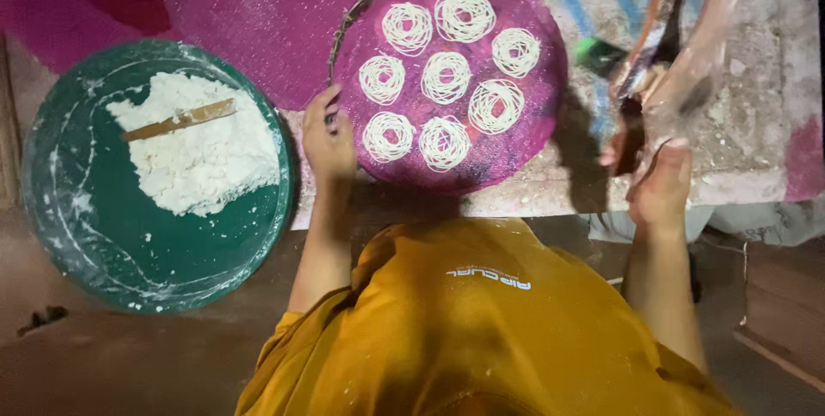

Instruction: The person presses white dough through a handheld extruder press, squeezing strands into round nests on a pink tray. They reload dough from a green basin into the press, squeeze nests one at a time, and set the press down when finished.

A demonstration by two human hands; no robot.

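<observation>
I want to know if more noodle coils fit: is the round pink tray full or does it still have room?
Nearly full. The pink tray holds eight noodle coils, one centred and seven ringed around it; only its rim is bare.

A basin holding dough sits left of the tray bearing noodle coils.

One head-worn camera looks steeply down, close over the workspace.
</observation>
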